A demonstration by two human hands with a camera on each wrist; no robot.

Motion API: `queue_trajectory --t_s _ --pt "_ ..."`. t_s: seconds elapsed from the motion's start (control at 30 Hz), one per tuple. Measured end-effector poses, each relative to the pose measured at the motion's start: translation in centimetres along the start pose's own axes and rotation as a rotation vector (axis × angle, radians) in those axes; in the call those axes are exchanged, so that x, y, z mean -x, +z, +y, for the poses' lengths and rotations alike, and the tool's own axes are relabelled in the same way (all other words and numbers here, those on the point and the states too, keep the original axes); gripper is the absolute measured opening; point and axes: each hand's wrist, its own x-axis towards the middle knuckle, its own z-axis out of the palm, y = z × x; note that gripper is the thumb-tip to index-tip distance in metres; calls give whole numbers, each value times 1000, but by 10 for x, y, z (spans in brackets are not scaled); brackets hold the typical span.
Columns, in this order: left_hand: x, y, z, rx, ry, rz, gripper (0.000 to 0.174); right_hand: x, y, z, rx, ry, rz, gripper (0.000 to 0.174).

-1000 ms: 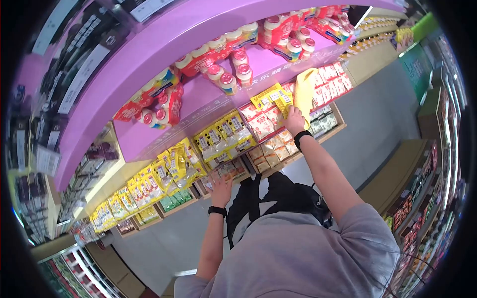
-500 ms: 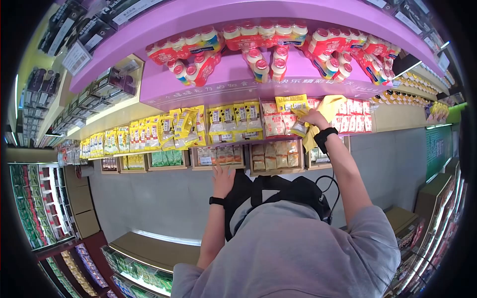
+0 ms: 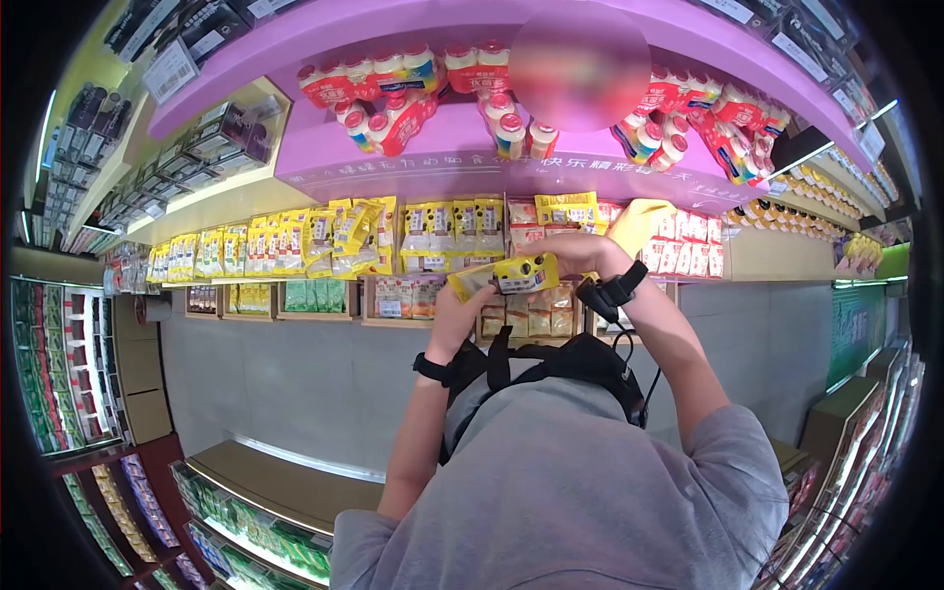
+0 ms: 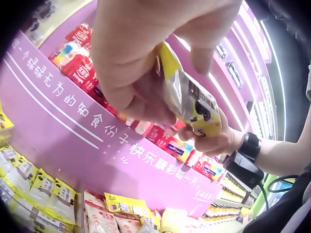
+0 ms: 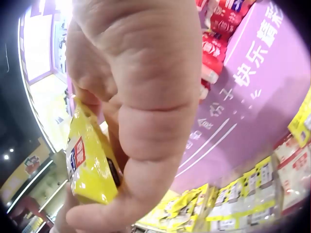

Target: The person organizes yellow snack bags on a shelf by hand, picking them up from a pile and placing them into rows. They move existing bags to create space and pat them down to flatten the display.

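Gripping a yellow packet (image 3: 516,278) at its two ends, both hands have it off the shelf, just above the centre of the head view. The left hand (image 3: 459,320) pinches one end between thumb and fingers; the right hand (image 3: 580,254) is curled round the other, narrow, its fingertips against the film. As far as the views show, picking up is done, while setting down is not: the packet touches no row.

It is soft and puffed, glossy yellow film at the ends, with a silvery, see-through-looking middle, dark round prints and creases that catch the light. Whether it is sealed all round cannot be told.

Behind it, similar yellow packets (image 3: 452,226) lean upright in close rows. Right of them, another yellow packet (image 3: 567,208) lies across red-and-white packets (image 3: 688,244), out of line with its like, and beside it is a limp, folded yellow piece (image 3: 639,224), matte and perhaps cloth. Shallow wooden boxes (image 3: 531,336) below hold small flat packs. Higher up, rounded red-capped bottles (image 3: 510,136) in shrink wrap stand on a smooth purple display (image 3: 393,169) with white lettering. Dark bands (image 3: 433,369) circle both wrists.
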Motion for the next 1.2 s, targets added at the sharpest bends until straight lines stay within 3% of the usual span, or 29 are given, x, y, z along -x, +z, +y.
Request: queue_trajectory --t_s 0.03,0.07,0.13,0.17,0.2,0.27,0.3,0.4,0.47,0.53,0.57,0.67,0.7,0.77,0.8,0.87,0.93,1.2 --pt "0 -1 -2 90 -44 62 39 -5 4 -3 -5 -14 -103 42" --pt "1 -3 -6 179 -88 126 35 -10 8 -3 -1 -9 -106 42" --pt "1 -7 -14 269 -77 160 28 -19 15 -2 -76 -175 -74 43" --pt "1 -10 -17 327 -91 244 27 -34 7 7 167 -297 12 36" --pt "-1 -12 -18 385 -102 326 27 -38 7 5 169 -296 11 36" --pt "-1 -23 -33 421 -135 292 28 -46 9 3 545 -231 169 30" --pt "-1 -28 -37 454 -166 256 30 -47 15 1 430 -213 227 19" --pt "6 -35 -49 649 -239 181 36 -48 27 -8 540 -170 310 17" --pt "6 -41 -55 709 -242 124 40 -55 35 -13 651 -139 345 23" --pt "5 -49 -64 701 -339 -27 38 -57 51 -22 1283 -331 463 31" --pt "3 -53 -67 704 -348 -13 38 -55 64 -27 1277 -339 479 41" --pt "0 -70 -67 657 -330 57 37 -86 56 -15 1301 -396 637 41" --pt "0 -79 -64 656 -337 54 37 -99 47 -10 1295 -392 641 41" --pt "2 -96 -53 536 -357 165 32 -125 24 0 857 -286 460 34" --pt "2 -105 -49 539 -362 164 32 -135 19 8 855 -280 460 34" --pt "1 -125 -45 428 -398 190 27 -151 16 22 -173 -89 179 33" --pt "-1 -142 -49 392 -443 175 25 -167 16 30 -139 25 188 30" --pt "-20 -176 -80 177 -573 90 25 -215 -6 54 -186 -195 217 33"
